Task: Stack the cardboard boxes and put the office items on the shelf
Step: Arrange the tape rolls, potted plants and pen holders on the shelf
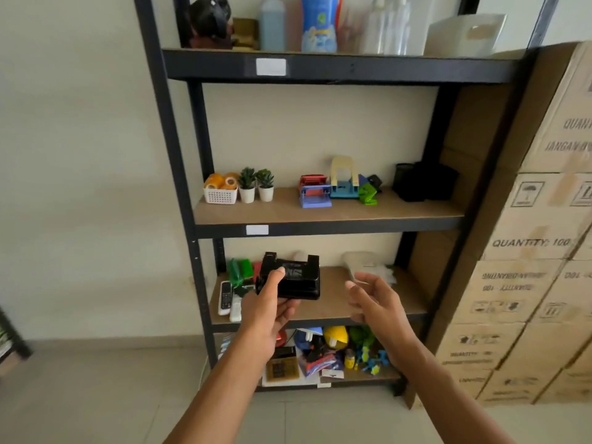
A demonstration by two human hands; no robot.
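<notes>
Black punch held before shelf

I see a black hole punch (293,278), boxy, glossy, two upright posts; left hand (267,307) grips its left end, thumb on top, before the shelf (333,213); right hand (373,299) beside it, fingers apart, empty

Soft, even daylight; source not visible. Faint shadows on the wall (80,193) left of the shelving unit (333,69). Top-shelf bottles (317,24) blurred. Wide-angle bowing tilts the cardboard boxes (541,238).
</notes>
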